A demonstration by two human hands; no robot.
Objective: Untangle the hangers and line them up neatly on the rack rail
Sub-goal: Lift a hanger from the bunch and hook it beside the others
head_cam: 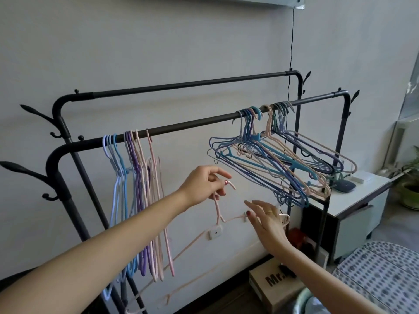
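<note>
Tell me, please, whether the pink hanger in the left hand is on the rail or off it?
Off: the left hand holds the pink hanger below the rail.

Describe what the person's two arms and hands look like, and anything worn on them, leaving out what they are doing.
Both forearms are bare, with no sleeves or watch in view. The left hand has a dark red painted thumbnail. The right hand also shows a dark red nail and wears a thin gold ring on one finger. No gloves or bracelets can be seen.

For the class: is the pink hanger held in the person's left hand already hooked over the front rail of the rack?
No. The left hand grips the pink hanger by its neck below the front rail, its hook hanging free in the air.
</note>
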